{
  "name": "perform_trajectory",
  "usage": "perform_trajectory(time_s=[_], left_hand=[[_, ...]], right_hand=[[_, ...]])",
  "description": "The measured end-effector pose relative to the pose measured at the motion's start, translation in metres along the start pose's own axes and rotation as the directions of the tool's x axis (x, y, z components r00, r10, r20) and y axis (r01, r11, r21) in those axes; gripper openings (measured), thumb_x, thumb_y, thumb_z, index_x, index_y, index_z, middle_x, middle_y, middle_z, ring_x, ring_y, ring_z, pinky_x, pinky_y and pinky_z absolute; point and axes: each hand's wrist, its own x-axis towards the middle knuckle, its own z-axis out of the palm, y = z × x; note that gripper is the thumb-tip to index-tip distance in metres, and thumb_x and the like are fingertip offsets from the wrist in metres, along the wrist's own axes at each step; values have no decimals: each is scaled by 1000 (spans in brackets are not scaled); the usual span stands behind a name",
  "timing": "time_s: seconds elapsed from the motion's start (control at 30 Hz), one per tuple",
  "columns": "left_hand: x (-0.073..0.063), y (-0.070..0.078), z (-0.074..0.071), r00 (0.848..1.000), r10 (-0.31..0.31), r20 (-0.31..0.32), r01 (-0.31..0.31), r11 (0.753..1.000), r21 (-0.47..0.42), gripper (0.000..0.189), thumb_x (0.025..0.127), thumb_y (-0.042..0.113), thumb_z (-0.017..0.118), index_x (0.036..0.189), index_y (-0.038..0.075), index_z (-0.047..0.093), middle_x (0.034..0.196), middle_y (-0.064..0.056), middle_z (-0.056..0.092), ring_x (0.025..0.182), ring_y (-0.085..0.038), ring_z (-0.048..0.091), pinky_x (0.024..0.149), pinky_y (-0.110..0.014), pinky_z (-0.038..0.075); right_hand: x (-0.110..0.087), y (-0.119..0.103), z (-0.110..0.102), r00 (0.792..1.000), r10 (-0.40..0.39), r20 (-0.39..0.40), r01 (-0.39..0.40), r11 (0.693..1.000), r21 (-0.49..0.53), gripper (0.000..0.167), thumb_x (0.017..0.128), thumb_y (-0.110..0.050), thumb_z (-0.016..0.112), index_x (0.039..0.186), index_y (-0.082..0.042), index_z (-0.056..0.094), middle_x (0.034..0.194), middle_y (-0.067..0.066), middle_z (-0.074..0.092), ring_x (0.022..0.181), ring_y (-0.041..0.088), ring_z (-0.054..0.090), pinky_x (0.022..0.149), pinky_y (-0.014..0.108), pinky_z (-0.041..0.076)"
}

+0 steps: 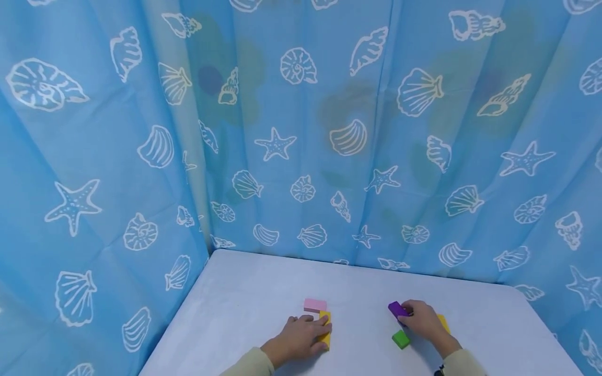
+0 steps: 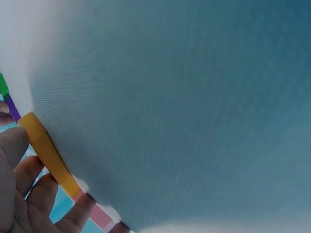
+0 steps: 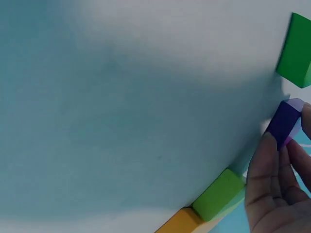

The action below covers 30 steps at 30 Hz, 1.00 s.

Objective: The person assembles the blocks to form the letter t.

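My left hand (image 1: 303, 337) lies at a long yellow block (image 1: 325, 330) on the white table, its thumb at the near end and its fingers along the block. A pink block (image 1: 315, 305) sits crosswise at the yellow block's far end; in the left wrist view a fingertip reaches the pink block (image 2: 99, 216). My right hand (image 1: 425, 321) pinches a purple block (image 1: 397, 309) between thumb and fingers. Close to that hand lies a green block (image 1: 401, 339). Another yellow block (image 1: 443, 323) is partly hidden behind the right hand.
In the right wrist view, a light green block (image 3: 218, 194) adjoins the yellow block (image 3: 180, 222), and a darker green block (image 3: 295, 51) stands apart. A blue shell-patterned curtain (image 1: 301, 156) borders the white table (image 1: 235, 282) at the back and left.
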Motion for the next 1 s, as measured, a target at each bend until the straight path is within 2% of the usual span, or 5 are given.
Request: perform_trajectory(time_s=[0.27, 0.47, 0.77, 1.0], left_hand=[[-4, -1, 1, 1000, 6, -1, -6, 1000, -29, 51, 95, 54, 57, 143, 38, 51, 152, 15, 44, 132, -26, 51, 101, -62, 44], [-2, -2, 1, 1000, 3, 0, -3, 1000, -25, 51, 95, 54, 56, 144, 38, 50, 152, 16, 44, 133, -25, 50, 102, -62, 43], [0, -5, 6, 1000, 10, 0, -10, 1000, -9, 52, 95, 56, 55, 145, 39, 47, 154, 16, 42, 134, -27, 49, 103, -62, 42], [-1, -4, 3, 1000, 2, 15, -2, 1000, -12, 52, 96, 56, 53, 145, 40, 46, 154, 17, 41, 135, -26, 49, 103, -62, 42]], right_hand=[[8, -6, 0, 999, 44, 8, -43, 999, -10, 36, 89, -13, 72, 118, 7, 63, 98, 13, 68, 86, 22, 62, 83, 46, 56], [14, -9, 2, 998, 59, -22, -59, 998, 3, 36, 89, -11, 71, 118, 8, 64, 96, 14, 69, 85, 22, 61, 82, 46, 55], [22, -5, 11, 995, 93, -45, -86, 986, 140, 35, 90, -10, 70, 122, 5, 64, 106, 17, 68, 97, 29, 61, 90, 50, 53], [26, -9, 16, 996, 77, -34, -70, 983, 168, 36, 93, -7, 66, 127, 2, 63, 118, 26, 64, 107, 39, 59, 94, 54, 52]])
